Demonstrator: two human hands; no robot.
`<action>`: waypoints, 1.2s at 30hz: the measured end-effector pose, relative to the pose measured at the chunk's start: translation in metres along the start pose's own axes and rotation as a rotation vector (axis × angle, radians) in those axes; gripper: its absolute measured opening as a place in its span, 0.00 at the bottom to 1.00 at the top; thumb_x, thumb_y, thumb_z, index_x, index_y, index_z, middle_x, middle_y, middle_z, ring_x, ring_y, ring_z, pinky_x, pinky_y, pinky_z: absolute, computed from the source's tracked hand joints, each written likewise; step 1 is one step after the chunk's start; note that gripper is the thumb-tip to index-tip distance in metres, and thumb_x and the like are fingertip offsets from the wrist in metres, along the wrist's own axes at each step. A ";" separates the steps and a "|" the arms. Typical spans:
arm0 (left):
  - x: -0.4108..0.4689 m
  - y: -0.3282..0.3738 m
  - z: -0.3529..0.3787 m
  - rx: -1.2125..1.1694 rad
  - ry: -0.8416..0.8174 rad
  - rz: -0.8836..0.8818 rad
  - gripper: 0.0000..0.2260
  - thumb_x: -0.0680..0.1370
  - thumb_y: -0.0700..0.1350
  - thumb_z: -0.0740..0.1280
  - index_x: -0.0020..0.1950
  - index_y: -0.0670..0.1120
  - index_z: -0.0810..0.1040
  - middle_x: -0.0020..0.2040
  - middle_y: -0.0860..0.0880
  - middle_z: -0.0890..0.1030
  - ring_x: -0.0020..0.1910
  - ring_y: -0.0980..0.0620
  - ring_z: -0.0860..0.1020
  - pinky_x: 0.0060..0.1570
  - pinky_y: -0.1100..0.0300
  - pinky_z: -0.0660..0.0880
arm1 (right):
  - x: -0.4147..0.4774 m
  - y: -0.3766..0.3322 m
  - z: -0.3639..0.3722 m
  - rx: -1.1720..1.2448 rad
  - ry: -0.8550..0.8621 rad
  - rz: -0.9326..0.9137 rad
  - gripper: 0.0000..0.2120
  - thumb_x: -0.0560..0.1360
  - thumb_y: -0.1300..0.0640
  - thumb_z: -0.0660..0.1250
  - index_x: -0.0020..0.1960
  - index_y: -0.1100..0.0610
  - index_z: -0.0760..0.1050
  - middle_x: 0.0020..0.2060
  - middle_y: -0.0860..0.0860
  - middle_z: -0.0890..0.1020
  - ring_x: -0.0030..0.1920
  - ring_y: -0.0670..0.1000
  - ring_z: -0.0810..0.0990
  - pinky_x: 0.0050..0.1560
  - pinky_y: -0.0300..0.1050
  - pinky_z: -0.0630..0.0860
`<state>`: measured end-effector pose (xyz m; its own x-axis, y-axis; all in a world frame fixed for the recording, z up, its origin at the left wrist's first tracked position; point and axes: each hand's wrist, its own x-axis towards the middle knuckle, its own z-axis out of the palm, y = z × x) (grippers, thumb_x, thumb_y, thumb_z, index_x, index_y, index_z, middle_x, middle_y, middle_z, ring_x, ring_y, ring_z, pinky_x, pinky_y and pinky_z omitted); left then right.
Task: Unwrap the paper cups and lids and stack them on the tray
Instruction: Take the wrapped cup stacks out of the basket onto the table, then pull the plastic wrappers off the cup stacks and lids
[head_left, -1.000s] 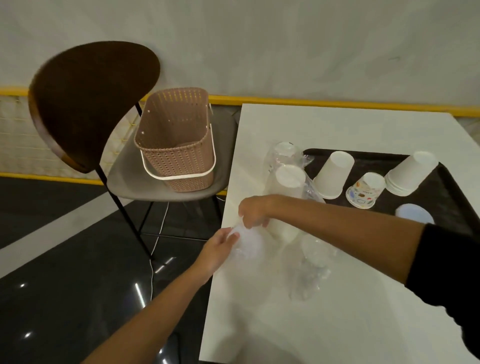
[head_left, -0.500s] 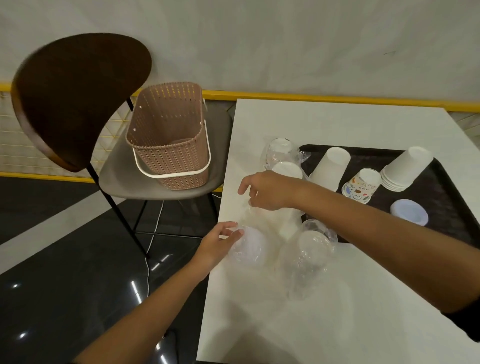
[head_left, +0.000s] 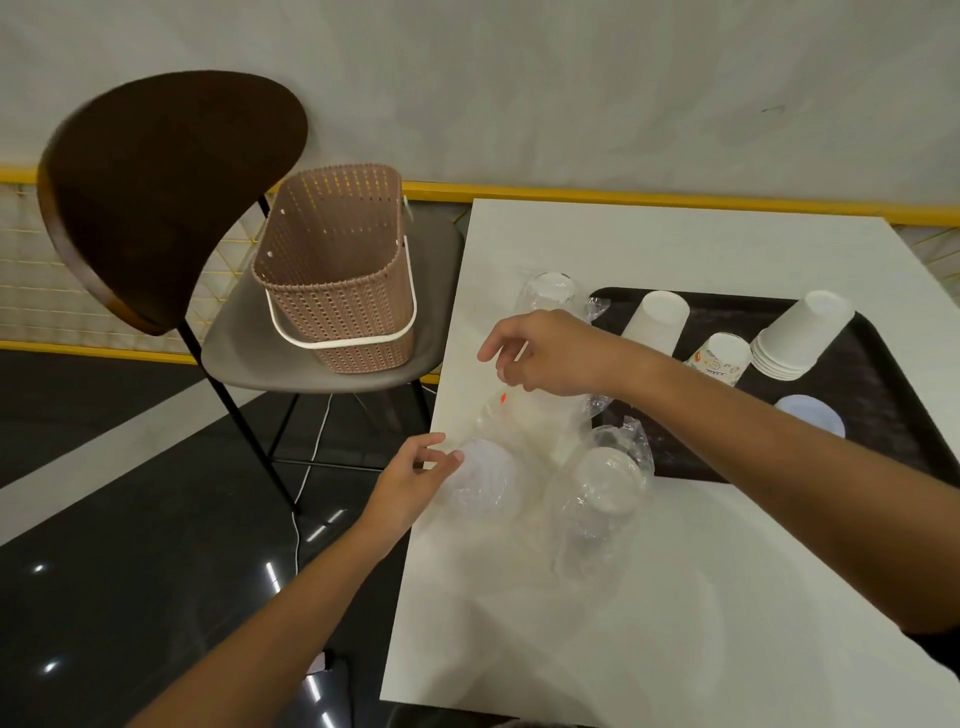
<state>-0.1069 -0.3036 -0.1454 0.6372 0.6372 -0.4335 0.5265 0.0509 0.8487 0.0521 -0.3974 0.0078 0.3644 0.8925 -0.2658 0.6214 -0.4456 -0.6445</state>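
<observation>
A black tray (head_left: 883, 436) lies at the right of the white table (head_left: 675, 623). On it stand an upside-down white cup (head_left: 657, 322), a patterned cup (head_left: 719, 358), a stack of white cups (head_left: 800, 335) and a pale lid (head_left: 808, 421). Left of the tray lie plastic-wrapped goods: a wrapped cup (head_left: 548, 291), a wrapped cup stack (head_left: 530, 421), wrapped lids (head_left: 483, 483) and another clear bundle (head_left: 602, 488). My right hand (head_left: 545, 353) pinches the wrap at the top of the cup stack. My left hand (head_left: 415, 478) grips the edge of the wrapped lids.
A chair (head_left: 332, 364) with a dark backrest stands left of the table and carries a brown woven basket (head_left: 337, 280). The wrapped bundles sit close to the table's left edge. A dark glossy floor (head_left: 156, 519) lies below, and a wall with a yellow rail runs behind.
My right hand has risen from the wrapped cup stack, pulling the plastic up. My left hand has stayed on the wrapped lids. The view has shifted a little to the right.
</observation>
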 end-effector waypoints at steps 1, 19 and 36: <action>-0.002 0.001 -0.001 -0.004 0.009 0.008 0.19 0.75 0.53 0.67 0.64 0.51 0.71 0.59 0.48 0.76 0.60 0.48 0.74 0.61 0.53 0.72 | -0.002 0.001 0.000 0.013 0.004 -0.003 0.12 0.77 0.62 0.63 0.59 0.54 0.75 0.49 0.51 0.76 0.44 0.49 0.76 0.40 0.33 0.72; -0.087 0.081 0.036 -0.055 -0.109 0.355 0.20 0.67 0.56 0.70 0.58 0.59 0.73 0.60 0.57 0.77 0.59 0.60 0.75 0.62 0.60 0.71 | -0.091 0.098 0.000 0.329 0.251 0.070 0.11 0.76 0.65 0.62 0.56 0.56 0.75 0.46 0.51 0.79 0.49 0.53 0.78 0.57 0.44 0.75; -0.071 0.068 0.123 0.197 -0.223 0.391 0.36 0.65 0.48 0.77 0.62 0.59 0.57 0.56 0.60 0.67 0.57 0.59 0.67 0.50 0.75 0.66 | -0.104 0.152 0.112 0.527 0.153 0.145 0.35 0.64 0.63 0.77 0.66 0.53 0.65 0.62 0.50 0.73 0.63 0.48 0.72 0.67 0.49 0.70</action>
<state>-0.0467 -0.4400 -0.0941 0.9020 0.3982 -0.1667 0.3067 -0.3196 0.8966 0.0305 -0.5501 -0.1426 0.5410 0.7871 -0.2964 0.1416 -0.4326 -0.8904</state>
